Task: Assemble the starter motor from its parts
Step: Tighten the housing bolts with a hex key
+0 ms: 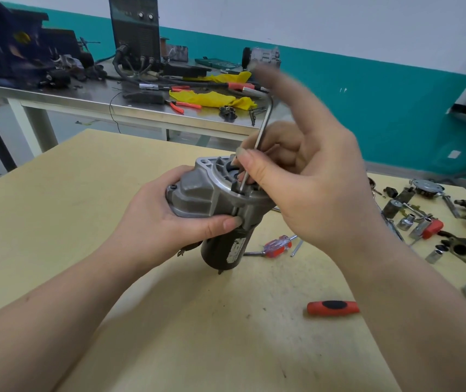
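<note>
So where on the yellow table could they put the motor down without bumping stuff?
The near part of the wooden table, between the forearms, is bare, and so is the far-left stretch beside the left hand. It is crowded on the right edge, where sockets and metal parts lie, with the clear-handled screwdriver and orange handle nearby.

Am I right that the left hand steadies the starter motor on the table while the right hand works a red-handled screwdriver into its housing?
Not quite: the head view shows the right hand working a bent hex key, not a screwdriver. The left hand does steady the starter motor.
</note>
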### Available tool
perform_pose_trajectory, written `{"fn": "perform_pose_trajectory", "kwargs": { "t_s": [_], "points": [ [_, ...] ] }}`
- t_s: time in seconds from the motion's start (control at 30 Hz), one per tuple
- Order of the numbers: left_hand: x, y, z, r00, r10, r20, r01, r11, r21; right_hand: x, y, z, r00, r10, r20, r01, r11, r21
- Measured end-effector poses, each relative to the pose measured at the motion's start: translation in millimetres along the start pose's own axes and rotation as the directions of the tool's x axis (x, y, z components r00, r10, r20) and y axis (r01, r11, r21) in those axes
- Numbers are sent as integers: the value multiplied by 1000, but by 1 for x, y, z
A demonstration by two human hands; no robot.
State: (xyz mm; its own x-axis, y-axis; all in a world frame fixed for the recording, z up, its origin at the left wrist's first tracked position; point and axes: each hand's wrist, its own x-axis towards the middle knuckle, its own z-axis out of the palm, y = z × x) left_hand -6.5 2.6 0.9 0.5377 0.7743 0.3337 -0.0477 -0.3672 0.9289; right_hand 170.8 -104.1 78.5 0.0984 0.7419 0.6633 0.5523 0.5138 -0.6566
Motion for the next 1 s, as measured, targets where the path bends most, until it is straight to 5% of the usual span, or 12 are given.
{"fn": "perform_pose_trajectory", "kwargs": {
  "t_s": [0.33, 0.57, 1.0],
  "points": [
    [0, 3, 1, 1000, 1, 16, -1, 1000, -31, 20, -8, 5, 995, -91, 36, 97, 958, -271],
    [0, 2, 0, 1000, 23, 20, -22, 999, -25, 8, -2, 5, 999, -49, -8, 48, 993, -108],
    [1, -1, -1, 1000, -7, -1, 7, 1000, -23, 10, -6, -4, 982, -188, 29, 191, 967, -170]
  ]
}}
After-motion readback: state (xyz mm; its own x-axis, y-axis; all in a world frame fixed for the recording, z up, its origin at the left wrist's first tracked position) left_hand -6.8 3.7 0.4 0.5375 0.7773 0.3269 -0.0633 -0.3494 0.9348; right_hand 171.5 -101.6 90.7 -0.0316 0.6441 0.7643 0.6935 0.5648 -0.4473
